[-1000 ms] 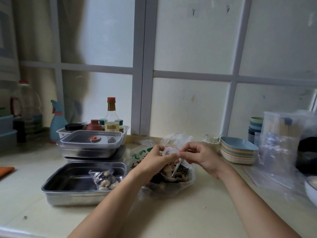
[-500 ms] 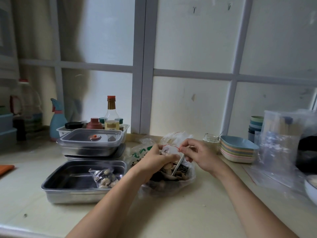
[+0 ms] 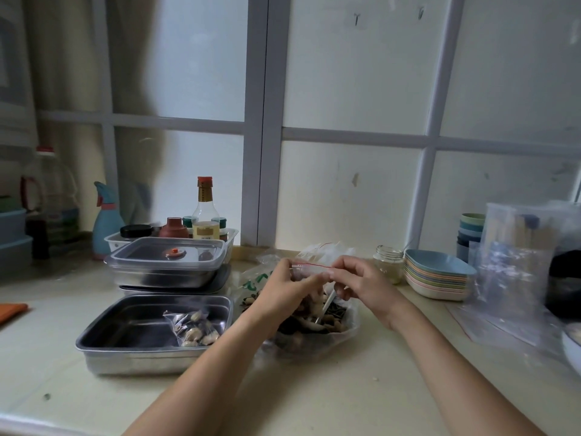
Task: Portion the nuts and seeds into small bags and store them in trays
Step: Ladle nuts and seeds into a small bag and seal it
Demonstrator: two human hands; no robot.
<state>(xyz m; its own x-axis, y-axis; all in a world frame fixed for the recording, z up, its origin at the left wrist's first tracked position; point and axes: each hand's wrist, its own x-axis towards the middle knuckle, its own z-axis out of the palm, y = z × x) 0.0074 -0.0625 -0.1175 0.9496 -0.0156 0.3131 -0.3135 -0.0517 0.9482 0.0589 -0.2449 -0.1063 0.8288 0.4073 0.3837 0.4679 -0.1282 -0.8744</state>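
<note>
Bag (image 3: 310, 269) pinched at red seal by your left hand (image 3: 283, 289) and right hand (image 3: 364, 284), seal running crosswise; both right of open tray (image 3: 125, 322), left hand nearer it.

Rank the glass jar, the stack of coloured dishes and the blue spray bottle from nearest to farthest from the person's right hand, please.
From the right hand, which pinches the small bag:
1. Glass jar, just beyond the hand, to its right.
2. Stack of coloured dishes, farther right.
3. Blue spray bottle, far left, by the window.
</note>
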